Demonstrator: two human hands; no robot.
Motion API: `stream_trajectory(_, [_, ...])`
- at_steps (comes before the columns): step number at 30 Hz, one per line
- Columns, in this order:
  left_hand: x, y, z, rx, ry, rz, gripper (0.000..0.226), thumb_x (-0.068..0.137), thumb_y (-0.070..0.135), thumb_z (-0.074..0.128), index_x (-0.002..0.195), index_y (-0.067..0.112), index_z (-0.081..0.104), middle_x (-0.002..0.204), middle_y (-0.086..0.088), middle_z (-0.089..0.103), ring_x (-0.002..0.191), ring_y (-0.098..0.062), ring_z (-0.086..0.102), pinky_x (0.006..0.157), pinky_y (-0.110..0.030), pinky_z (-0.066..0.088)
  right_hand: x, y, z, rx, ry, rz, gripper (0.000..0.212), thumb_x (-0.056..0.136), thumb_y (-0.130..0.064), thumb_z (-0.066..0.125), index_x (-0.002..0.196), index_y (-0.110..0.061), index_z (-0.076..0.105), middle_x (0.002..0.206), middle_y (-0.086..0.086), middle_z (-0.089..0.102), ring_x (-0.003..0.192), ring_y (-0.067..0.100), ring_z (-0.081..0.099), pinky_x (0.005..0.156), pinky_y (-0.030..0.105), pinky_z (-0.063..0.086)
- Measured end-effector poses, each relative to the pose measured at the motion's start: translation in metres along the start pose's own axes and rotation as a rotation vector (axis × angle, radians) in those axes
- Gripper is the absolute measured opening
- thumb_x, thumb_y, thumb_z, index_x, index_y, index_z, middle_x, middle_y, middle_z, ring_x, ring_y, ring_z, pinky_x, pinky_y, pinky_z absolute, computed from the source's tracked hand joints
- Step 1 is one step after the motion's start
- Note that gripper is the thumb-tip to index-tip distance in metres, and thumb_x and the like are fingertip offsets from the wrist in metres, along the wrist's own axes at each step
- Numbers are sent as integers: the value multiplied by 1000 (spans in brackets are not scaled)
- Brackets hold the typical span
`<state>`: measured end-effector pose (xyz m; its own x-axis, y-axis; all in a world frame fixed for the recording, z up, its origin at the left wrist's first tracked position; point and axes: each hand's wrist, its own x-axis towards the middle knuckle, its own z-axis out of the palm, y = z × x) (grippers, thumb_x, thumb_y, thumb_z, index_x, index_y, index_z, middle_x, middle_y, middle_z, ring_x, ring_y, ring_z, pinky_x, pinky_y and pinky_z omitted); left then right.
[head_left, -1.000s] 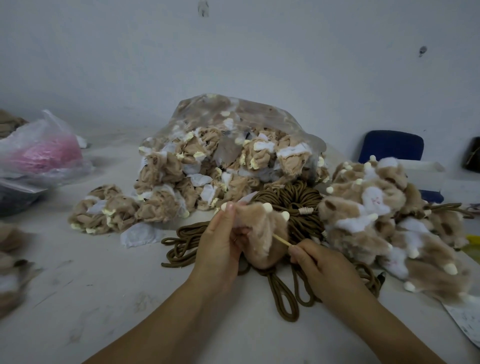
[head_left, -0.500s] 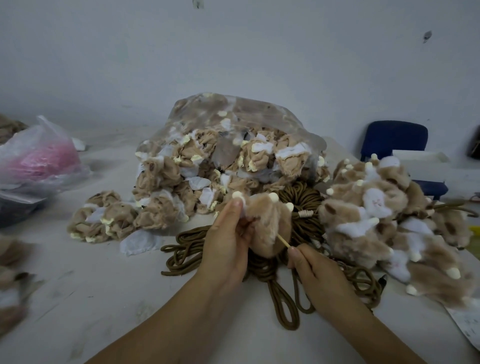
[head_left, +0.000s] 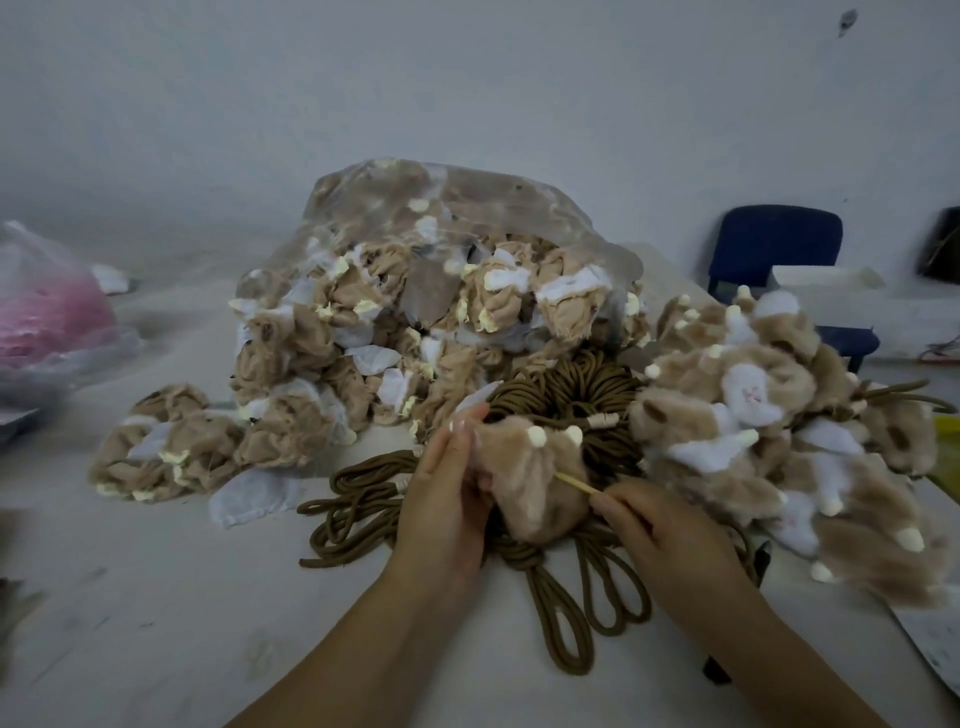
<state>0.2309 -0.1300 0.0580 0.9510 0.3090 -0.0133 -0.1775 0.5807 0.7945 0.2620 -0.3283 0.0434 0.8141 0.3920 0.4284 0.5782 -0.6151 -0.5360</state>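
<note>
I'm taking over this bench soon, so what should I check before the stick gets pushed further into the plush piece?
1. Left hand grips the plush piece firmly: ok, its fingers are curled round the left edge.
2. Right hand controls the stick: ok, it is pinched at the near end.
3. Stick tip sits inside the piece: cannot tell, the tip is hidden in the fur.
4. Brown cords are free of the piece: cannot tell, they lie right under it.
5. Pile of plush pieces for setting it down: ok, close by on the right.
</note>
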Motion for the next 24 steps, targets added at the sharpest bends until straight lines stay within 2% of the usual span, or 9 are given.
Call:
stream_trajectory(4, [-1, 2, -4, -74, -42, -72, 33, 89, 43, 57, 103, 18, 74, 113, -15, 54, 106, -31, 50, 103, -48, 38, 2, 5, -5, -18, 23, 0, 38, 87, -50, 39, 85, -24, 66, 79, -12, 56, 78, 4, 53, 68, 19, 41])
stream_trajectory(8, [-1, 7, -6, -86, -122, -119, 33, 93, 44, 51, 95, 20, 75, 79, -8, 46, 70, -17, 49, 78, -33, 44, 3, 6, -8, -27, 59, -24, 28, 88, -37, 47, 84, -20, 69, 80, -10, 55, 80, 5, 51, 70, 26, 43])
stream_trajectory(10, [-2, 5, -3, -74, -142, -115, 37, 94, 46, 48, 93, 21, 76, 72, -3, 47, 63, -11, 48, 73, -30, 45, 3, 3, -7, -21, 52, -20, 30, 88, -37, 45, 85, -19, 69, 79, -12, 54, 79, 3, 51, 70, 24, 41])
stream_trajectory(12, [-4, 1, 1, -36, -148, -77, 37, 91, 46, 49, 92, 20, 76, 75, -4, 59, 68, -12, 59, 71, -29, 52, 3, -2, -4, 2, 48, -12, 33, 89, -41, 42, 85, -21, 67, 78, -16, 54, 78, 1, 52, 69, 21, 40])
stream_trajectory(14, [-4, -2, 4, 29, -116, -25, 36, 88, 43, 54, 94, 15, 75, 92, -10, 71, 88, -19, 68, 77, -31, 56, 3, -9, 0, 31, 44, 2, 35, 88, -45, 38, 84, -23, 65, 78, -20, 56, 78, 0, 53, 69, 22, 41])
stream_trajectory(16, [-5, -3, 5, 111, -70, 9, 39, 83, 47, 59, 95, 14, 75, 102, -15, 73, 98, -25, 70, 82, -32, 57, 1, -13, 3, 28, 28, 34, 33, 89, -46, 37, 84, -26, 62, 76, -20, 57, 75, 3, 55, 68, 26, 43])
stream_trajectory(19, [-6, -4, 2, 211, -50, 40, 34, 80, 52, 60, 92, 25, 77, 103, -10, 75, 102, -25, 70, 86, -38, 58, -3, -16, 5, -22, -15, 74, 22, 92, -42, 41, 81, -32, 57, 70, -19, 55, 70, 2, 54, 64, 24, 40])
stream_trajectory(22, [-5, -5, -1, 237, -57, 54, 32, 86, 46, 59, 101, 24, 76, 110, -10, 73, 109, -28, 68, 97, -51, 52, -4, -18, 3, -58, -24, 62, 34, 87, -53, 29, 83, -34, 57, 68, -22, 52, 68, 2, 53, 61, 17, 37])
stream_trajectory(24, [-3, -3, -1, 147, -54, 10, 32, 87, 44, 60, 104, 21, 75, 114, -13, 71, 112, -30, 66, 98, -51, 52, -4, -17, 2, -76, 3, 32, 42, 86, -54, 29, 85, -29, 63, 69, -22, 52, 67, 5, 56, 62, 21, 41])
